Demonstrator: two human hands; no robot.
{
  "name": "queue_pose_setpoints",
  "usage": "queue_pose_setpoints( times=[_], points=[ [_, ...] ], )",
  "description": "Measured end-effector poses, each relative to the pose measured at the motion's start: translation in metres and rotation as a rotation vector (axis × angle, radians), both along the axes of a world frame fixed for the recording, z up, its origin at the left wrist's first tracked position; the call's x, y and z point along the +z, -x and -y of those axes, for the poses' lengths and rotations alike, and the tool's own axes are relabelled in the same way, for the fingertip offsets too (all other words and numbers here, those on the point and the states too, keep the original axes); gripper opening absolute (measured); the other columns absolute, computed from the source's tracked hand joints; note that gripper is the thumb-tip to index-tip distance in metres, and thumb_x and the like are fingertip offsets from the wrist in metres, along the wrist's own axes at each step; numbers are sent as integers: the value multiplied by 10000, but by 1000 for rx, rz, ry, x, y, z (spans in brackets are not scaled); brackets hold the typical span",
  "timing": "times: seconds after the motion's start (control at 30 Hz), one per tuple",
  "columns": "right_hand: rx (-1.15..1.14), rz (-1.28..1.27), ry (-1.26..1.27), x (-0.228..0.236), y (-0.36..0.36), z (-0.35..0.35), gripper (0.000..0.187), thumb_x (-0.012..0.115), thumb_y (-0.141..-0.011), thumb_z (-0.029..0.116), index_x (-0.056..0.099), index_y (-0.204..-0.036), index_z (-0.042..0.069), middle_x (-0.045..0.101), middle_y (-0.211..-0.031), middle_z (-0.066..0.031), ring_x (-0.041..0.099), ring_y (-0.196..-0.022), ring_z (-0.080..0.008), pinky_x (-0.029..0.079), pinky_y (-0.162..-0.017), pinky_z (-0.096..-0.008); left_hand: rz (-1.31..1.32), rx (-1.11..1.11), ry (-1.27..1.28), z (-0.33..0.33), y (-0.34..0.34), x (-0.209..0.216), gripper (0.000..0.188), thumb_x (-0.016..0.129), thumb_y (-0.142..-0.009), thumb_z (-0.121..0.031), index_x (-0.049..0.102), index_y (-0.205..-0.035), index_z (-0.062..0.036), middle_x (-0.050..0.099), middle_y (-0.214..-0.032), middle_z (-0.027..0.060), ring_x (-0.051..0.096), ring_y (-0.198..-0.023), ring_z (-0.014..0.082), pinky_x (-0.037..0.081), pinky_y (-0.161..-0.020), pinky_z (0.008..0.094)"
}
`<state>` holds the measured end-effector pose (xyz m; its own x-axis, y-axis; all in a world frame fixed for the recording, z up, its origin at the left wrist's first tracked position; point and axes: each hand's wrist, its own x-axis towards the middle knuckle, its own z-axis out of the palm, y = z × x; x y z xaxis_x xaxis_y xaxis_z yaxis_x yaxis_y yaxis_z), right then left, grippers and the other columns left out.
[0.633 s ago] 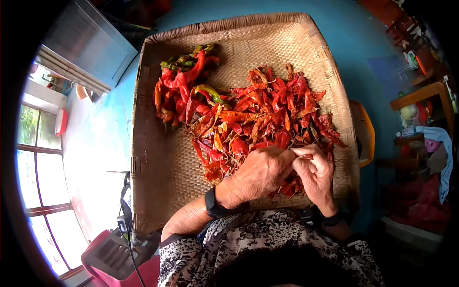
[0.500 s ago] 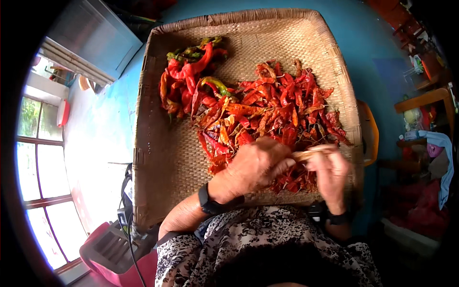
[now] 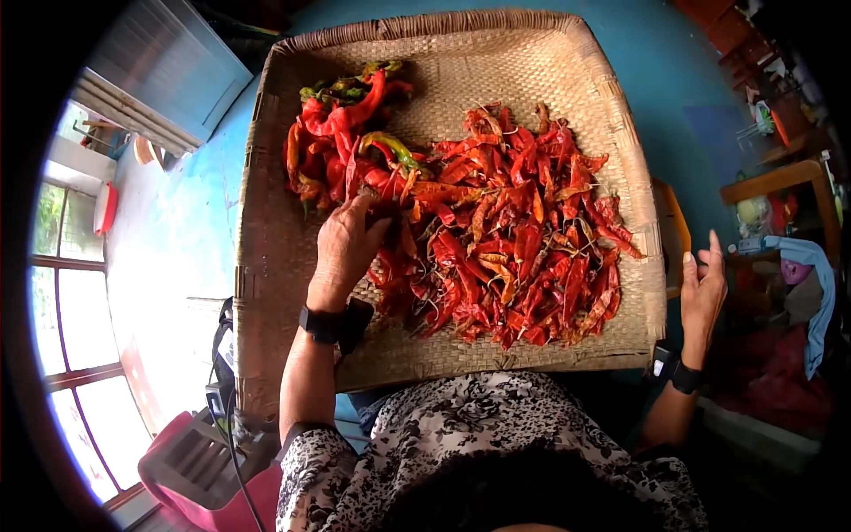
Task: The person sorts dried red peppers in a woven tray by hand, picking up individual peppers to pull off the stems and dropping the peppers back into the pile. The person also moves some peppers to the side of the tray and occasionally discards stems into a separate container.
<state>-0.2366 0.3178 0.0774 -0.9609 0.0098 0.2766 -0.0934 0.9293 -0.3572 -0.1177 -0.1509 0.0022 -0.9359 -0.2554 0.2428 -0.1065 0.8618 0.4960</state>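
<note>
A large shallow woven basket (image 3: 315, 350) lies in front of me. A wide heap of wrinkled dried red chili peppers (image 3: 527, 239) covers its middle and right. Plumper, smoother chili peppers (image 3: 341, 124), red with some green, are piled at its far left. My left hand (image 3: 347, 244) reaches between the piles, its fingers closed at the lower end of a red chili pepper (image 3: 353, 170); the fingertips are partly hidden. Outside the basket's right edge, my right hand (image 3: 702, 288) is raised with fingers apart, holding nothing.
A yellow-orange rimmed object (image 3: 678, 222) shows beyond the basket's right side. At the lower left stand a pink bin-like container (image 3: 177, 461) and a black cable (image 3: 232, 434). A wooden chair (image 3: 780, 182) and a light blue cloth (image 3: 820, 293) are at the right.
My hands have parted: the left went to the left-hand peppers, the right out past the basket's right edge. The pale slender thing between them is gone from my fingers.
</note>
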Motion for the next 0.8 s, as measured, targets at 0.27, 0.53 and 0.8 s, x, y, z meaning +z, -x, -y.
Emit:
queue_pose_setpoints(
  times=[0.27, 0.53, 0.8],
  points=[
    [808, 170, 559, -14, -60, 143, 318, 648, -907, 80, 606, -1220, 41, 654, -823, -83, 623, -632, -111, 546, -486, -221, -114, -27, 1, -68, -8, 41, 199, 730, -797, -138, 631, -952, -61, 627, -803, 108, 630, -742, 303, 527, -642, 401],
    [678, 371, 950, -29, -66, 202, 263, 640, -953, 153, 631, -1170, 3, 658, -919, -43, 577, -731, -59, 487, -614, -214, -204, -293, 40, -117, -14, 57, 333, 698, -776, -84, 606, -1090, -22, 578, -815, 80, 581, -732, 230, 523, -639, 344],
    [410, 441, 1127, -5, -59, 155, 397, 611, -973, 166, 549, -1338, 22, 650, -901, -6, 498, -621, -12, 455, -547, -185, -210, 32, -61, -40, 8, 36, 182, 687, -826, -58, 650, -1000, -19, 643, -987, 170, 618, -876, 355, 512, -748, 406]
  ],
)
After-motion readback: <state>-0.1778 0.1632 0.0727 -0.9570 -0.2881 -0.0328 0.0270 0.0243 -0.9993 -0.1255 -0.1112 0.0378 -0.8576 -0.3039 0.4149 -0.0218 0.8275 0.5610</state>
